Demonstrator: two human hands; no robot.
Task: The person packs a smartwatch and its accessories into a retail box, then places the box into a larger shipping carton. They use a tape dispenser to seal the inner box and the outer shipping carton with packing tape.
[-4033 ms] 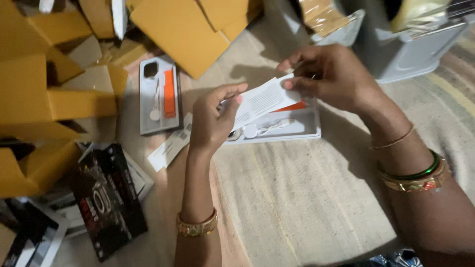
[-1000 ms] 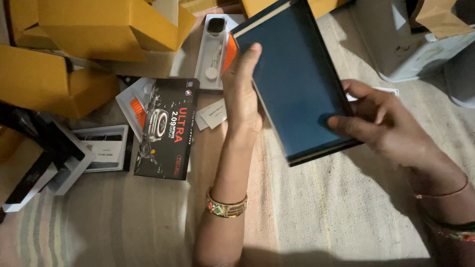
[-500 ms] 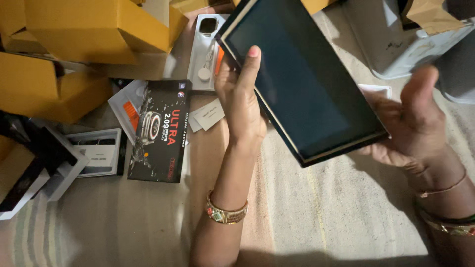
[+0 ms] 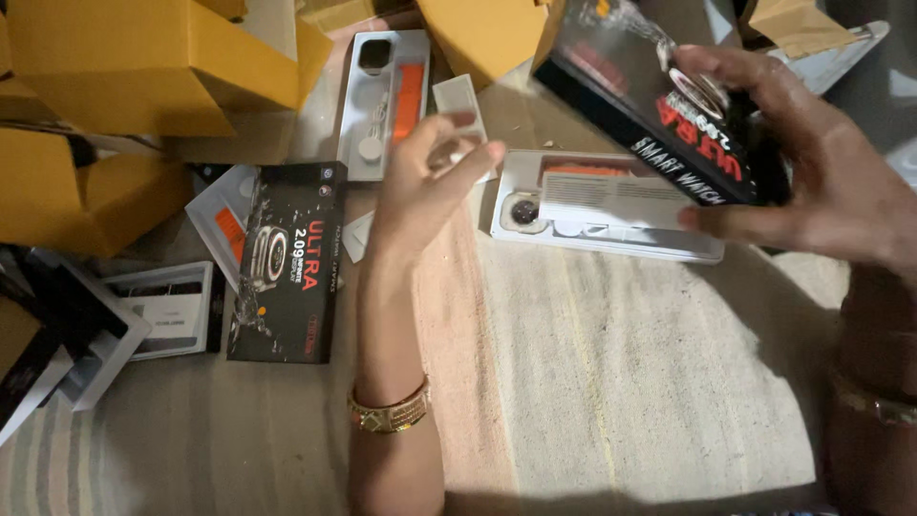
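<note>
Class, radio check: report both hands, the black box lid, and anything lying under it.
Right hand grips the black box lid, tilted, raised. Left hand open, holds nothing, beside it. White tray with watch lies beneath on the mat.

Black box lid (image 4: 659, 105) cut off at top edge (blurred too); rt forearm (image 4: 874, 401) runs off frame.

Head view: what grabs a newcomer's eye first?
The right hand holds a black box lid tilted at upper right, above an open white tray with a watch in it. The left hand hangs empty mid-frame, and yellow cartons pile up at upper left.
</note>
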